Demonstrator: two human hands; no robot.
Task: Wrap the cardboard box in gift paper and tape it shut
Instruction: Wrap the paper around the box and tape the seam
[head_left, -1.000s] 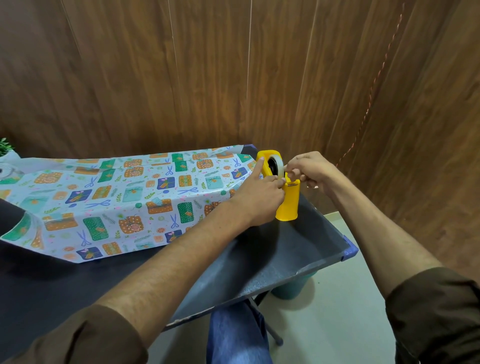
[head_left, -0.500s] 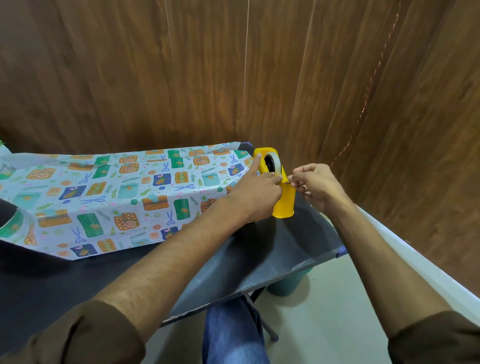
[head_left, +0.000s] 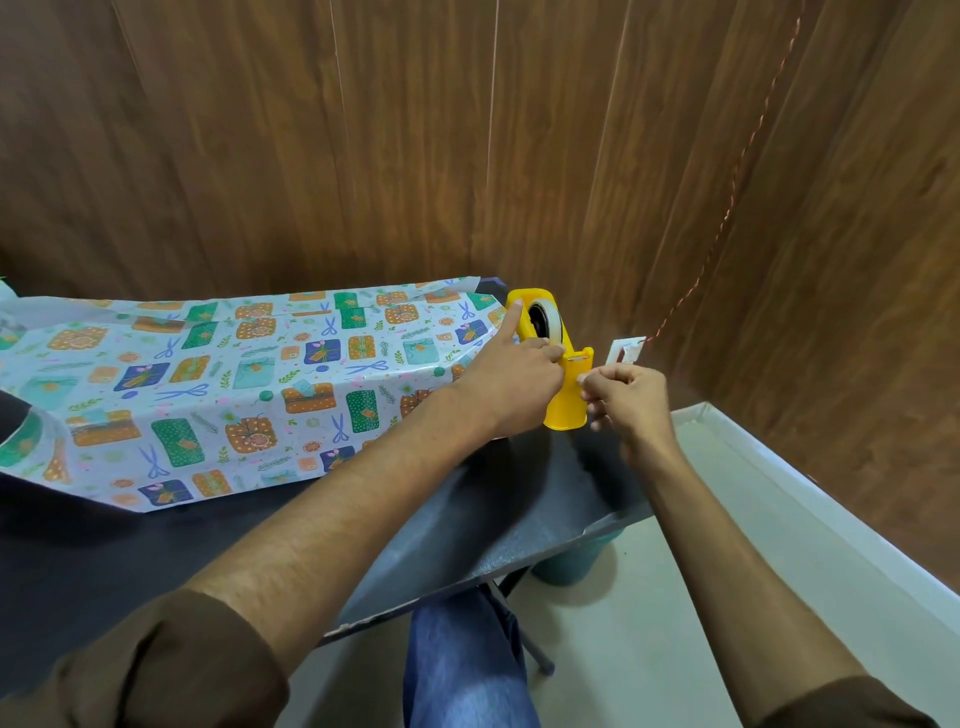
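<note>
Getting tape: left hand grips dispenser, right hand fingers pinch a strip; paper loose on table, untaped, box hidden.

Yellow tape dispenser; pale gift paper, orange-green-blue parcel print; dark grey table.

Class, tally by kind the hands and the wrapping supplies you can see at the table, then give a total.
Hands: 2 (left hand, right hand)
Gift paper sheets: 1 (gift paper)
Tape dispensers: 1 (yellow tape dispenser)
Tape rolls: 1 (tape roll)
Total: 5
</note>
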